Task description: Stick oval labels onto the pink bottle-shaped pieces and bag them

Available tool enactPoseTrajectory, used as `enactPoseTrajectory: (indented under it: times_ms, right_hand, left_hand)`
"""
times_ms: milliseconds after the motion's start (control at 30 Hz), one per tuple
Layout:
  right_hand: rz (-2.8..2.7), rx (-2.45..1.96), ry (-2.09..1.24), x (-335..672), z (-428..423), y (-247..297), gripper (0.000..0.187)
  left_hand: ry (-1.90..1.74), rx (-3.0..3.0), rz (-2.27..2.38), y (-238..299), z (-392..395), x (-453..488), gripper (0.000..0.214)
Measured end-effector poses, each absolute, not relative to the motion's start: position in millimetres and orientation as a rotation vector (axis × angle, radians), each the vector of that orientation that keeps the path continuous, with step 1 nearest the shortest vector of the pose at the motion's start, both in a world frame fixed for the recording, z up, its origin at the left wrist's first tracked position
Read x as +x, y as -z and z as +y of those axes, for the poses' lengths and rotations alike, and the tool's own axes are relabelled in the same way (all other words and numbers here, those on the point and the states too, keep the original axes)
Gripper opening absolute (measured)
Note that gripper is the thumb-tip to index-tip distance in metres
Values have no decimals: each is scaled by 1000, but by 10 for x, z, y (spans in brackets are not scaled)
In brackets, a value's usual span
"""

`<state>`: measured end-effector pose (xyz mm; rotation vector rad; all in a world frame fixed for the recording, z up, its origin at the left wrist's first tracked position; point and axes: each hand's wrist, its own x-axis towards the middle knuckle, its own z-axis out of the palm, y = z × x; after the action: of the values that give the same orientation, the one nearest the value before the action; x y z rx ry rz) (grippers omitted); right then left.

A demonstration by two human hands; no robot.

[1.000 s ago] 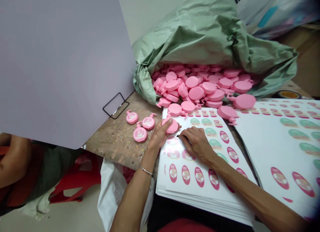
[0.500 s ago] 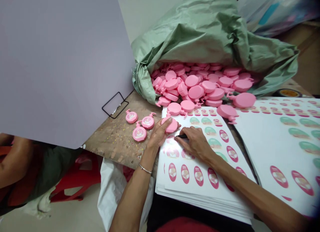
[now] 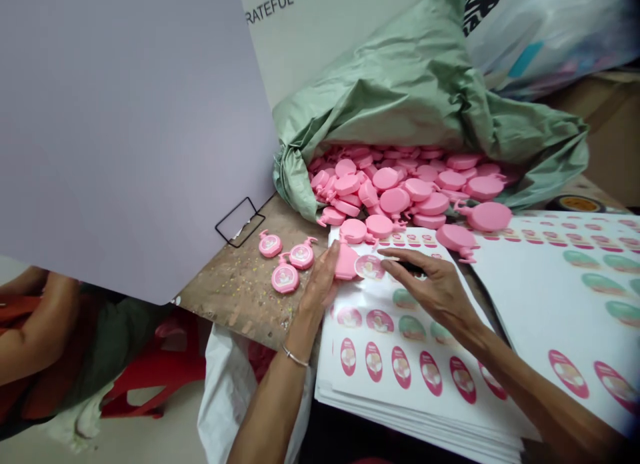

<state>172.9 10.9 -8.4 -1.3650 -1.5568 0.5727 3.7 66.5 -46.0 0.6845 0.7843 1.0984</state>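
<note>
My left hand (image 3: pixel 317 287) is closed round a flat pink toy pump bottle (image 3: pixel 346 263), its plain face turned up. Right beside that bottle, an oval pink sticker (image 3: pixel 369 267) is pinched at its edge by the fingertips of my right hand (image 3: pixel 437 287). A thin black tool (image 3: pixel 411 267) also lies within the right fingers; its kind is mostly hidden. Both hands are over a stack of sticker sheets (image 3: pixel 350 404) printed with pink and green ovals. To the left, three pump bottles (image 3: pixel 285 279) with stickers on their faces lie on the wooden table (image 3: pixel 225 287).
A green sack (image 3: pixel 400 97) spills many plain pink bottles (image 3: pixel 395 201) onto the table. More sticker sheets (image 3: pixel 520 284) lie at right, near a tape roll (image 3: pixel 580 203). A grey panel (image 3: pixel 125 117) stands at left, with a black wire frame (image 3: pixel 240 221). Another person's arm (image 3: pixel 40 324) shows beyond it.
My right hand has lifted from the sheet with a sticker and moved up beside the bottle. The bottle has been tilted in my left hand. The view has shifted slightly.
</note>
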Motion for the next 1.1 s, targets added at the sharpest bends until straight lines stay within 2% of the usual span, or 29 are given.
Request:
enactPoseTrajectory:
  times_ms: [133,433,1100]
  right_hand:
    - [-1661,-1298,-428,1712,67,-51,14]
    - [-1806,-1270,-350,1685,-37,-70,14]
    - [-1942,-1279,-115,1679,-71,-198,15]
  left_hand:
    - [-1082,615,847,274,435,93,59]
    - [-1071,632,864,97,174,142,52]
    - [-1045,635,865,95,185,138,56]
